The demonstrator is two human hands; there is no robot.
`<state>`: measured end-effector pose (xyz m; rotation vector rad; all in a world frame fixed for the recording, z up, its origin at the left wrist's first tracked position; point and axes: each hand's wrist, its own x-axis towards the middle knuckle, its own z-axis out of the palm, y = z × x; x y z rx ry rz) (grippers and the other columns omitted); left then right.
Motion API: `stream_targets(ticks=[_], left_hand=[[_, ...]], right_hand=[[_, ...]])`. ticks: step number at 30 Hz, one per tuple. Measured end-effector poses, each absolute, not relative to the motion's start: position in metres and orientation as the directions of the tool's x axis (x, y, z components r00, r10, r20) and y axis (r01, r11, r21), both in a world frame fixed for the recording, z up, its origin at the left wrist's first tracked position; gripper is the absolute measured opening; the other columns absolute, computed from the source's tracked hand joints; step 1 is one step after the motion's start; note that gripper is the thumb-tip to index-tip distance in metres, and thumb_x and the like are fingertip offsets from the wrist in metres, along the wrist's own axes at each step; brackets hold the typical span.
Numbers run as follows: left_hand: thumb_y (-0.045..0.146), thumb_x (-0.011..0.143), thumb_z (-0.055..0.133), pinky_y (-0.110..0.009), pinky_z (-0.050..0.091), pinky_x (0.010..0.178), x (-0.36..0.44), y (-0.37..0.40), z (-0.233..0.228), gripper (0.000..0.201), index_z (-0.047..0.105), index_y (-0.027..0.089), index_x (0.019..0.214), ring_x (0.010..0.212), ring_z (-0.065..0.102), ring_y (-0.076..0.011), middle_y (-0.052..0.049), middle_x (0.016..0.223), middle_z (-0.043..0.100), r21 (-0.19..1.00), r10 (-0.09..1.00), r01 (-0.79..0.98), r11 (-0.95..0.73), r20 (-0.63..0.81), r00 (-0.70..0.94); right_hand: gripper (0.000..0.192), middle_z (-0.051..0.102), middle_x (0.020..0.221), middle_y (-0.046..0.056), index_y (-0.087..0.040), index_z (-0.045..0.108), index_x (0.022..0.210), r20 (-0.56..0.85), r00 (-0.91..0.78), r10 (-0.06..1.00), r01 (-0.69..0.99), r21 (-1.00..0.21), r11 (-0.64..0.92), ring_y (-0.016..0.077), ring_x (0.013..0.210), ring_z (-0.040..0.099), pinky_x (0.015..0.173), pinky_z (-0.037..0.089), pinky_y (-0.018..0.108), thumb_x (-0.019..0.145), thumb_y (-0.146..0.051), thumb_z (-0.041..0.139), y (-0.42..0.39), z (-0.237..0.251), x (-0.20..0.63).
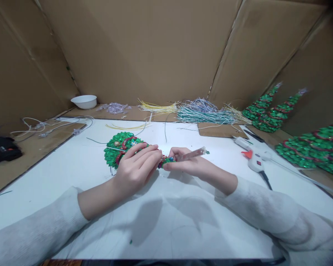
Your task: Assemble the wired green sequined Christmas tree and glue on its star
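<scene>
A green beaded Christmas tree (113,155), with a red garland and small coloured ornaments, lies on its side with its wide base to the left. My left hand (135,166) is closed over the middle of the tree, fingers lying together across it. At the narrow end, my right hand (185,162) has its fingers curled and its thumb against the tip. From that hand a flat, shiny, narrow strip-like tool (193,153) sticks out up to the right; its exact kind is unclear. My fingers hide most of the upper tree.
Finished beaded trees (274,114) stand at the right. A white glue gun (255,162) lies beside my right forearm, a black one (2,151) far left. Wire bundles (208,116), clear beads (115,108) and a white bowl (84,101) line the back, before cardboard walls.
</scene>
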<state>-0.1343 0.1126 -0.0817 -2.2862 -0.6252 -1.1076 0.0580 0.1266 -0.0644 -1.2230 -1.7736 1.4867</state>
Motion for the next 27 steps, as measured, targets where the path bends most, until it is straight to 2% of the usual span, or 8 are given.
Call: stream_targets(ticks=[7, 12, 18, 27], left_hand=[[0.010, 0.083, 0.055, -0.035, 0.046, 0.088, -0.132, 0.113, -0.083, 0.017, 0.058, 0.016, 0.098, 0.094, 0.068, -0.0198, -0.005, 0.092, 0.074, -0.283, 0.165, 0.596, -0.752, 0.793, 0.586], [0.008, 0.082, 0.054, -0.035, 0.048, 0.088, -0.128, 0.112, -0.083, 0.019, 0.059, 0.013, 0.100, 0.094, 0.068, -0.0215, -0.009, 0.095, 0.073, -0.318, 0.140, 0.559, -0.766, 0.766, 0.628], [0.008, 0.082, 0.050, -0.034, 0.052, 0.086, -0.125, 0.114, -0.087, 0.024, 0.060, 0.015, 0.103, 0.096, 0.067, -0.0216, -0.009, 0.097, 0.073, -0.280, 0.147, 0.553, -0.785, 0.783, 0.605], [0.007, 0.079, 0.057, -0.033, 0.053, 0.085, -0.118, 0.114, -0.093, 0.018, 0.062, 0.013, 0.095, 0.090, 0.069, -0.0202, -0.009, 0.090, 0.074, -0.199, 0.164, 0.555, -0.808, 0.829, 0.535]], right_hand=[[0.030, 0.042, 0.056, -0.008, -0.019, 0.043, 0.064, -0.150, -0.445, 0.883, 0.337, -0.941, 0.010, 0.0064, 0.051, 0.037, 0.049, 0.025, 0.022, 0.062, -0.033, 0.070, 0.123, -0.058, 0.056], [0.030, 0.041, 0.056, -0.008, -0.018, 0.044, 0.063, -0.108, -0.444, 0.890, 0.342, -0.938, 0.057, 0.0058, 0.051, 0.036, 0.048, 0.024, 0.021, 0.061, -0.032, 0.070, 0.126, -0.061, 0.056], [0.027, 0.042, 0.054, -0.007, -0.018, 0.047, 0.062, -0.120, -0.422, 0.899, 0.350, -0.936, 0.039, 0.0058, 0.050, 0.037, 0.046, 0.024, 0.020, 0.059, -0.031, 0.070, 0.127, -0.064, 0.055], [0.025, 0.046, 0.051, -0.007, -0.018, 0.046, 0.062, -0.138, -0.409, 0.902, 0.334, -0.943, 0.008, 0.0051, 0.045, 0.039, 0.043, 0.025, 0.020, 0.060, -0.028, 0.069, 0.125, -0.072, 0.052]])
